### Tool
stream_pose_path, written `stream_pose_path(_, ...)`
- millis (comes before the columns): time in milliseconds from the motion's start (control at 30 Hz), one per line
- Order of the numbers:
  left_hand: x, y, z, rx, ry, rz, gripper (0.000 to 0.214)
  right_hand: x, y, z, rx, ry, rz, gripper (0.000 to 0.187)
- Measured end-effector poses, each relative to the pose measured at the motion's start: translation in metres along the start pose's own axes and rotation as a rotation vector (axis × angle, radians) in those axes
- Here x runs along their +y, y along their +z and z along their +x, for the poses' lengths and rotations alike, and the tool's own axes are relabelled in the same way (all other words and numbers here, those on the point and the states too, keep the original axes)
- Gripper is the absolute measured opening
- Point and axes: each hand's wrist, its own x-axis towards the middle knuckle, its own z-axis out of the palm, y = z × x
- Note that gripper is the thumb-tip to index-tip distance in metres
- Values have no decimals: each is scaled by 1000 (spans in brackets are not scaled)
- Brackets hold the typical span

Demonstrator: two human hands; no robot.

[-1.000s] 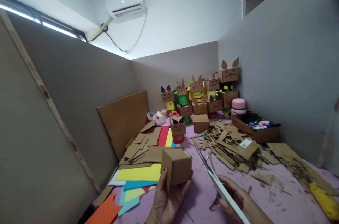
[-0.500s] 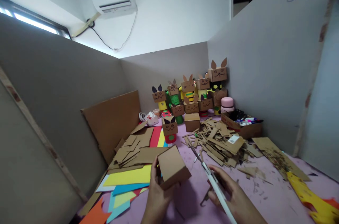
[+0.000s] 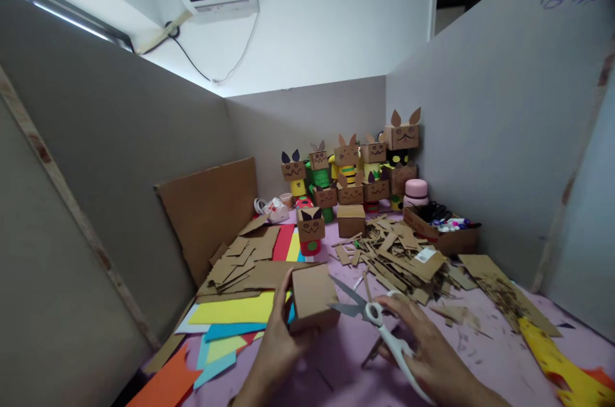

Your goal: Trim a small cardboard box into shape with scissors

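My left hand (image 3: 283,336) is wrapped around the left side of a small brown cardboard box (image 3: 314,295), tilted a little above the purple table. In my right hand (image 3: 423,343) is a pair of white-handled scissors (image 3: 379,320) with the blades parted. The blade tips point left and reach the right edge of the box; whether they touch it I cannot tell. Just beyond stands a small cardboard figure (image 3: 311,227) with dark ears, a drawn face and a red base.
Cardboard pieces (image 3: 240,259) and coloured paper (image 3: 235,312) lie on the left. Cardboard scraps (image 3: 394,253) are heaped at centre right, with a box of markers (image 3: 442,231) and a pink jar (image 3: 416,192) behind. Several cardboard figures (image 3: 348,157) crowd the back.
The scissor blades have parted and swung left to the box's edge. The box has turned and levelled somewhat in my left hand. The whole view has shifted slightly.
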Motion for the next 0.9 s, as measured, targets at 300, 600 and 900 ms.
stream_pose_path(300, 7, -14, 4, -204, -32, 194, 96, -13, -5, -1, -184, -29, -29, 47)
stream_pose_path(600, 17, -4, -2, -235, -48, 423, 90, -18, -7, -2, -281, -34, -28, 50)
stream_pose_path(900, 15, -14, 3, -347, -103, 573, 102, -21, -3, -4, -356, -35, 22, 44)
